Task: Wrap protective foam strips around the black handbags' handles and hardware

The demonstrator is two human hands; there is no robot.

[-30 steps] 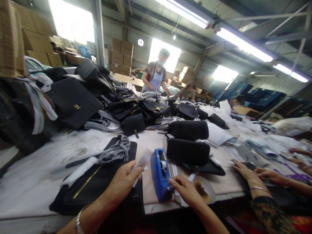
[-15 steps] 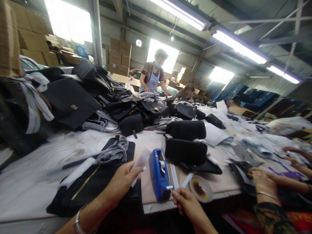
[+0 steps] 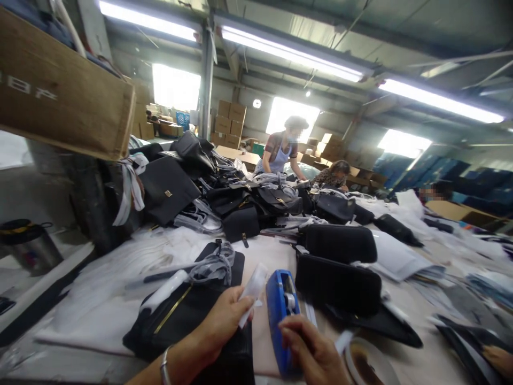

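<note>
My left hand (image 3: 226, 318) is closed round a folded strip of translucent white wrapping (image 3: 255, 283), held upright between thumb and fingers. It is over a black bag (image 3: 176, 326) with a gold zip, on which grey-wrapped straps (image 3: 216, 264) lie. Just right of the strip stands a blue tape dispenser (image 3: 276, 305) with a small roll in it. My right hand (image 3: 310, 345) is in front of the dispenser's near end, fingers curled together; whatever they pinch is hidden. A wide roll of tape (image 3: 366, 363) lies at the table's near edge, beside that hand.
Black box-shaped bag pieces (image 3: 340, 278) stand right of the dispenser. A heap of black bags (image 3: 256, 203) fills the back of the table. White sheeting (image 3: 120, 278) covers the left. A co-worker's hand (image 3: 499, 358) shows at lower right; a person (image 3: 280, 152) stands behind the heap.
The view has swung left, bringing a brown carton and a metal flask into sight. My right hand has risen and now covers the dispenser's near end. The left still holds the strip.
</note>
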